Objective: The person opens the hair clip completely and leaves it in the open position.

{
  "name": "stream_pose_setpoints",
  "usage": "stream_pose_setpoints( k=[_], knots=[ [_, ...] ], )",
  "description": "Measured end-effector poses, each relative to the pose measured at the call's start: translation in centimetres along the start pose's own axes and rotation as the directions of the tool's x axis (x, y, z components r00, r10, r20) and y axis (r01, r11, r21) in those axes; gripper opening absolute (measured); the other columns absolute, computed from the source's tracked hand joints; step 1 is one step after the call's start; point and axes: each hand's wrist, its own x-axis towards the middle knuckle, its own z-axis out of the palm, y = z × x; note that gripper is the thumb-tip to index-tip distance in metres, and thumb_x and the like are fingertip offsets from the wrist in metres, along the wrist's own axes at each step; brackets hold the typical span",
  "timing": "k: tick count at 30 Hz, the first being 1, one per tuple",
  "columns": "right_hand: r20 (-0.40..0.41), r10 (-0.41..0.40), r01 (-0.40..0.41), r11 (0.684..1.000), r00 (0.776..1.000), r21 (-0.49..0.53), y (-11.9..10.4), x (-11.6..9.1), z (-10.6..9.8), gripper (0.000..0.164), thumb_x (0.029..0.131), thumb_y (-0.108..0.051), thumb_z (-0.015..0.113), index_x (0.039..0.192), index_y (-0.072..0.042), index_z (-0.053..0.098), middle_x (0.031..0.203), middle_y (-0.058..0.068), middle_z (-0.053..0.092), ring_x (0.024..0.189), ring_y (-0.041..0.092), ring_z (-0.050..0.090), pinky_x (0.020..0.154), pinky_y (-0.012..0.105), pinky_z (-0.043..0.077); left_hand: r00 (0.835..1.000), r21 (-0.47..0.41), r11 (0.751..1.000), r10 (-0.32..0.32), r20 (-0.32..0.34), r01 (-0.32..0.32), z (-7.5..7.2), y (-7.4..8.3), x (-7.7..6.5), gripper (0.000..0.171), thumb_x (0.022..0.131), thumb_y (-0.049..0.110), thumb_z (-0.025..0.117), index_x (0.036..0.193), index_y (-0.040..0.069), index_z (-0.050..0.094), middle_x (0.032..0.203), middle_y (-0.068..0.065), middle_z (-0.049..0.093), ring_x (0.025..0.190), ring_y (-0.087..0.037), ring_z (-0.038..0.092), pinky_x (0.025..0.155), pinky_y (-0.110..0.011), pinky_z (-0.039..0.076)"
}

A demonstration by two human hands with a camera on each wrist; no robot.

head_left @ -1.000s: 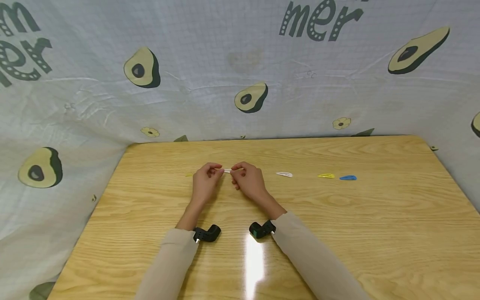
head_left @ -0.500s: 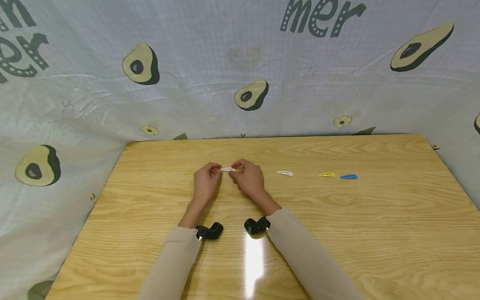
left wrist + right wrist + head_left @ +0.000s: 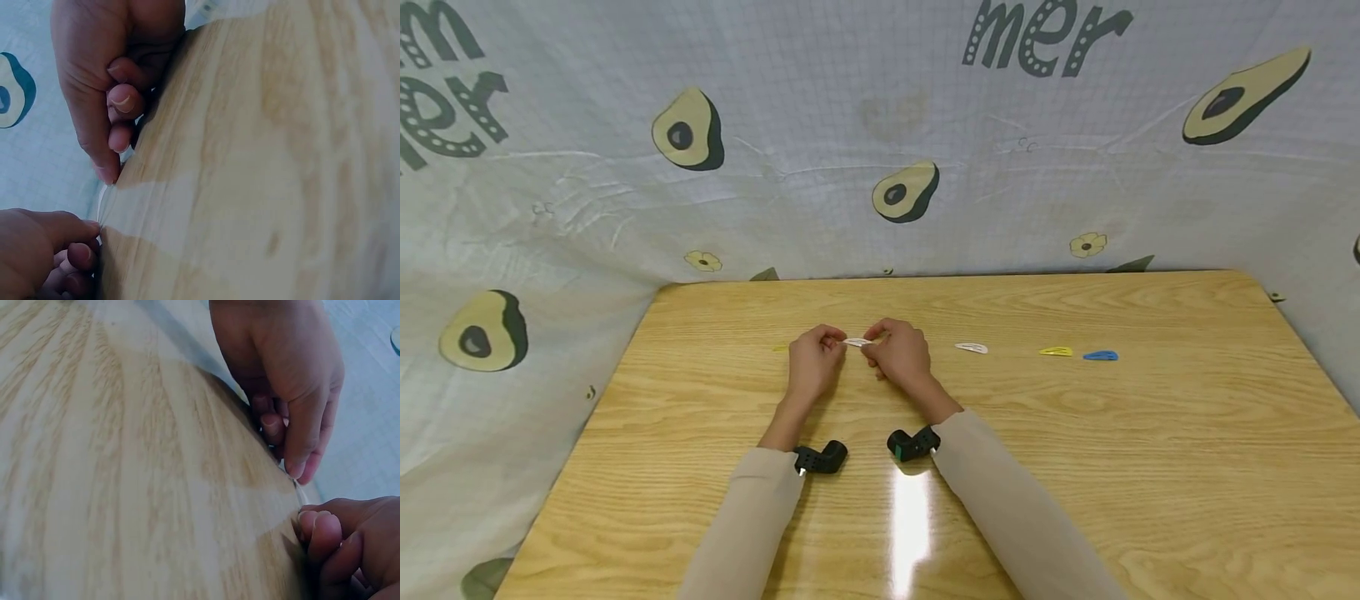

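Observation:
A white snap hair clip (image 3: 857,342) is pinched at both ends, close over the wooden table. My left hand (image 3: 813,360) holds its left end between thumb and index finger. The right hand (image 3: 901,354) pinches the other end, its remaining fingers curled in. Seen from the wrists, the clip is a thin pale strip (image 3: 103,199) between the two sets of fingertips; its ends are hidden under them. A yellow hair clip (image 3: 780,347) lies just left of my left hand, partly covered by it. Another white hair clip (image 3: 972,347) lies to the right of my right hand.
Further right on the table (image 3: 1150,450) lie a yellow hair clip (image 3: 1056,352) and a blue hair clip (image 3: 1101,355), side by side. A pale cloth (image 3: 805,108) with printed avocados hangs behind the table's far edge. Black cameras sit on both wrists.
My right fingers have shifted slightly along the white hair clip, and more of it shows between the hands. The left hand stays nearly in place, and the other clips lie unmoved.

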Motion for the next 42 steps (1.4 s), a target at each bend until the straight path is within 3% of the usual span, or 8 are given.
stream_pose_setpoints(
  k=[9,18,29,37,42],
  knots=[
    [0.078,0.042,-0.046,0.997,0.996,0.061,-0.1,0.2,-0.4,0.005,0.086,-0.013,0.07,0.088,-0.008,0.068,0.059,0.005,0.063,0.043,0.015,0.058,0.047,0.028,0.048,0.999,-0.031,0.999,-0.019,0.033,0.02,-0.1,-0.2,0.2,0.008,0.088,0.001,0.065,0.094,-0.001,0.07,0.071,-0.008,0.059,0.054,-0.012,0.046,0.05,-0.022,0.037],
    [0.12,-0.015,0.007,0.998,0.993,0.066,0.0,0.0,-1.0,0.009,0.087,-0.016,0.071,0.084,-0.008,0.069,0.059,0.005,0.062,0.043,0.015,0.056,0.047,0.027,0.046,0.999,-0.069,0.998,0.009,0.039,-0.006,-0.2,-0.3,0.2,0.012,0.089,0.004,0.067,0.098,-0.002,0.072,0.072,-0.008,0.062,0.052,-0.011,0.047,0.048,-0.021,0.037],
    [0.129,-0.067,0.055,0.994,0.989,0.095,0.5,-0.5,-1.2,0.01,0.089,-0.017,0.069,0.087,-0.008,0.068,0.059,0.006,0.06,0.042,0.016,0.054,0.043,0.025,0.041,0.999,-0.114,0.992,0.043,-0.013,-0.044,0.0,-1.0,-0.6,0.011,0.089,0.009,0.069,0.095,0.0,0.073,0.077,-0.007,0.065,0.055,-0.013,0.05,0.048,-0.02,0.038],
    [0.139,-0.052,0.022,0.978,0.989,0.209,0.4,-0.8,-1.6,0.011,0.088,-0.017,0.071,0.088,-0.006,0.068,0.061,0.01,0.061,0.046,0.016,0.054,0.044,0.024,0.04,0.999,-0.257,0.966,-0.028,0.042,0.038,-0.7,-0.8,-0.8,0.012,0.09,0.012,0.068,0.093,0.001,0.071,0.063,-0.01,0.062,0.051,-0.016,0.054,0.046,-0.022,0.039],
    [0.163,-0.066,0.026,0.971,0.984,0.238,0.4,-1.0,-2.0,0.011,0.088,-0.016,0.072,0.089,-0.006,0.069,0.065,0.01,0.063,0.052,0.017,0.058,0.048,0.025,0.044,0.995,-0.264,0.963,-0.027,0.097,0.052,-1.4,-0.4,-1.0,0.012,0.091,0.012,0.066,0.094,0.0,0.07,0.066,-0.011,0.062,0.056,-0.02,0.057,0.049,-0.023,0.042]
  ],
)
